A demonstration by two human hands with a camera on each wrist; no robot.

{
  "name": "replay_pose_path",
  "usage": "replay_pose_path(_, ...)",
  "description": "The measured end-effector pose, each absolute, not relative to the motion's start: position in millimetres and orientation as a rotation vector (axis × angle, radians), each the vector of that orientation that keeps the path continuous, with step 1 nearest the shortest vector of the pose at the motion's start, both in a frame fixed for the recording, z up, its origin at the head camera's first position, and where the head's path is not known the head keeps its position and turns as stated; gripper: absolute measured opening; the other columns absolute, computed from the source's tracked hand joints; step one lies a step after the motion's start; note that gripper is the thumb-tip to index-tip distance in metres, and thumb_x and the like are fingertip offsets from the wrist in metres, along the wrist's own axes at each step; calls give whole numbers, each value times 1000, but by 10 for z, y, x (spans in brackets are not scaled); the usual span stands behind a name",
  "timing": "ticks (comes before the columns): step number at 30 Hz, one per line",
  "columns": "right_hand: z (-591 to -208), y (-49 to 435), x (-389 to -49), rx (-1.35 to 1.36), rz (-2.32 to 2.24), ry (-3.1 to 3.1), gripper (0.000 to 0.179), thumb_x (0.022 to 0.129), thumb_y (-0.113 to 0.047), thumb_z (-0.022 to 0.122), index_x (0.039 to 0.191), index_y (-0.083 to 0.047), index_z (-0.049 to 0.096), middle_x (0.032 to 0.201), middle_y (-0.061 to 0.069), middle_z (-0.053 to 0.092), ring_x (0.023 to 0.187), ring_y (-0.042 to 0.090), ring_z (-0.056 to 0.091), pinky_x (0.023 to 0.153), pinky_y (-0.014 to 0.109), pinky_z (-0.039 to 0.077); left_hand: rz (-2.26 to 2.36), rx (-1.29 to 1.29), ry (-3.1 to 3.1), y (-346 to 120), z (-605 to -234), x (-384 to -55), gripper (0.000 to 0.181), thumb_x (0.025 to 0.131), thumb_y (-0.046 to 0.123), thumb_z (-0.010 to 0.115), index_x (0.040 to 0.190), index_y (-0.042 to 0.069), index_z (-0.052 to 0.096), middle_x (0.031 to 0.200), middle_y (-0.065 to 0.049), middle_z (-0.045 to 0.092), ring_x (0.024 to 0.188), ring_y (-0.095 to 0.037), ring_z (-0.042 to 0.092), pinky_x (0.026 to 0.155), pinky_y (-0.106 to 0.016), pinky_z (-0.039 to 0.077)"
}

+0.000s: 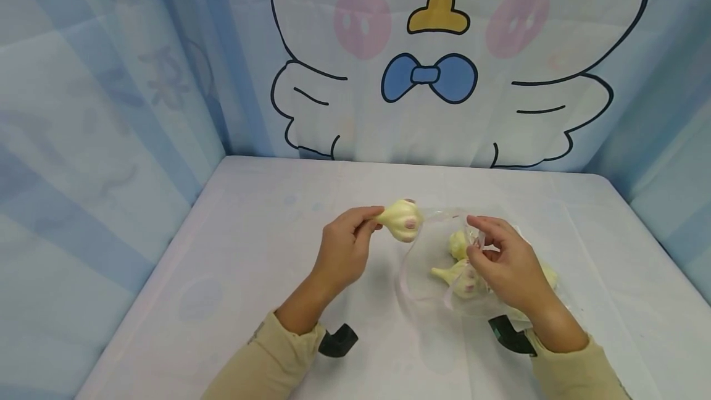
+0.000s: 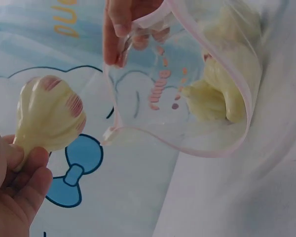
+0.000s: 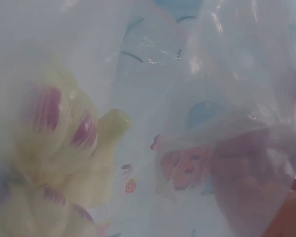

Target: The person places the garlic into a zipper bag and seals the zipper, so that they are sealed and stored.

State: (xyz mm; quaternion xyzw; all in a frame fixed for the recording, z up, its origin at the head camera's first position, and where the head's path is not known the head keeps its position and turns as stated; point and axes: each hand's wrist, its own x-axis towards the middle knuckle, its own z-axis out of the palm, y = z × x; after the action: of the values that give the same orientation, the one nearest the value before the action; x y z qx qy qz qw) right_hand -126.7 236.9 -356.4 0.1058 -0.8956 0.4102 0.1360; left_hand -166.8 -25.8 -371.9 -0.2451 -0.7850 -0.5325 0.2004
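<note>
My left hand (image 1: pixel 345 245) pinches a garlic bulb (image 1: pixel 402 221) by its stem, its round end toward the bag. In the left wrist view this bulb (image 2: pixel 49 114) is pale yellow with purple-striped patches. My right hand (image 1: pixel 508 264) grips the rim of a clear plastic bag (image 2: pixel 222 148), whose pink-edged mouth gapes toward the left hand. Inside the bag lie several more garlic bulbs (image 1: pixel 465 281), partly behind the right hand in the head view. Through the film in the right wrist view, garlic bulbs (image 3: pixel 59 128) show at the left, blurred.
The bag rests on a white-covered table (image 1: pixel 250 276). Behind it hangs a curtain (image 1: pixel 355 116) with a cartoon bird, and blue patterned curtains (image 1: pixel 100 110) stand along the sides. Black wrist mounts (image 1: pixel 337 341) sit at both sleeves.
</note>
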Motion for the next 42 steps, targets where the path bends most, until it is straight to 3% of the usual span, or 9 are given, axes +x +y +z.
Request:
replay_pose_path(8,-3559,2370,-1263,291,1188,-2603,43,94,-2,63,136,5,57,132,17,54,90,15,44,76,6,45,-1514,-846,-2179,-247,-3703,-1621,22,92,-7,66,113,-5,72,106,-14,72,91,-20,70,75,-23,56)
replay_pose_path(14,-3558,2368,-1259,299,1183,-2598,43,94,-1,63,135,6,57,132,17,54,89,15,45,76,5,44,-1563,-828,-2265,-210,-3729,-1594,18,89,0,74,106,-1,75,98,-9,74,79,-14,69,68,-20,55)
replay_pose_path(29,-3567,2366,-1263,301,1184,-2592,43,93,0,64,135,6,58,132,17,55,88,19,46,74,6,45,-1589,-830,-2309,-27,-3890,-1557,13,82,3,81,94,-1,77,88,-8,75,72,-11,69,64,-19,55)
replay_pose_path(42,-3571,2365,-1266,313,1183,-2586,43,93,0,64,135,5,58,131,16,55,88,15,45,73,7,45,-1440,-786,-2374,145,-4032,-1654,12,85,9,81,94,1,77,87,-6,74,75,-9,68,67,-13,52)
